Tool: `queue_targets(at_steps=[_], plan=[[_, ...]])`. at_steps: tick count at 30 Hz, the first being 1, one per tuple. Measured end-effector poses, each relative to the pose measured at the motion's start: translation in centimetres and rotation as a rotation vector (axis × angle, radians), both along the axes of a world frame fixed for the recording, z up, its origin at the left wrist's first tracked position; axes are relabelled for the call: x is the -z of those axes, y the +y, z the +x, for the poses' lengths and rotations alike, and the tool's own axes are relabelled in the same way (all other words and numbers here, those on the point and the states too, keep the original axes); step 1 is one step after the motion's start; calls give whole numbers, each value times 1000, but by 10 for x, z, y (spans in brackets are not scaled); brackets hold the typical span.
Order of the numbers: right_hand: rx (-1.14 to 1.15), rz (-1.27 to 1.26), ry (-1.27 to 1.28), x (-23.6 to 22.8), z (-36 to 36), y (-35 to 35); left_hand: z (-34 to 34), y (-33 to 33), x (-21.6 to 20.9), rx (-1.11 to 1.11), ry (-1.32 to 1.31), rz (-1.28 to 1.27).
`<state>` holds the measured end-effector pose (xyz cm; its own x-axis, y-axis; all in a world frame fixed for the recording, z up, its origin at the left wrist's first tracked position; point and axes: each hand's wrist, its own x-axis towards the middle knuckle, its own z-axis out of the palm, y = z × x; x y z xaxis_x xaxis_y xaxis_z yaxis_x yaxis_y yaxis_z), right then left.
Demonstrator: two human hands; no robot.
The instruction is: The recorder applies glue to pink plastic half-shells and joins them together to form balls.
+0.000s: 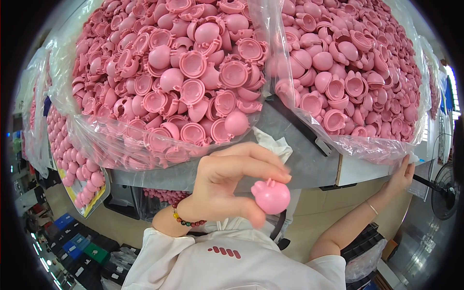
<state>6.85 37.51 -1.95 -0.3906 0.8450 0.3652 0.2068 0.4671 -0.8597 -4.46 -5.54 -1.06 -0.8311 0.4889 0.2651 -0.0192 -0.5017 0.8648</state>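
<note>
Centrally, one round pink plastic ball with small nubs (272,197) sits pinched in the grip of the left hand (215,176), between thumb (252,210) and fingers (261,166). Beyond lie two big heaps of hollow pink plastic shells (192,91). The right hand's grip (401,176) is unclear.

Wears a white T-shirt (193,268), loose short sleeves (152,253), dull red chest print (224,252) of slanted round-ended bars plus a dot. Has a bracelet (182,222) of round beads, mostly reddish brown, some green and yellow, on left wrist (183,209); thin pale bangle (371,207) on right wrist (381,198).
</note>
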Motion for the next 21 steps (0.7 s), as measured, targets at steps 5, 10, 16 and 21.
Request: queue_targets(at_steps=[5,10,16,21], plan=[[142,250,325,-25,-5,-62,5,-4,-8,151,-324,103],[-690,-357,597,-33,-17,-182,2,-1,-15,275,-402,188],[-859,-331,227,-32,-54,-263,9,-1,-12,188,-453,123],[-903,-456,134,-25,-65,-265,9,-8,-10,165,-417,62]])
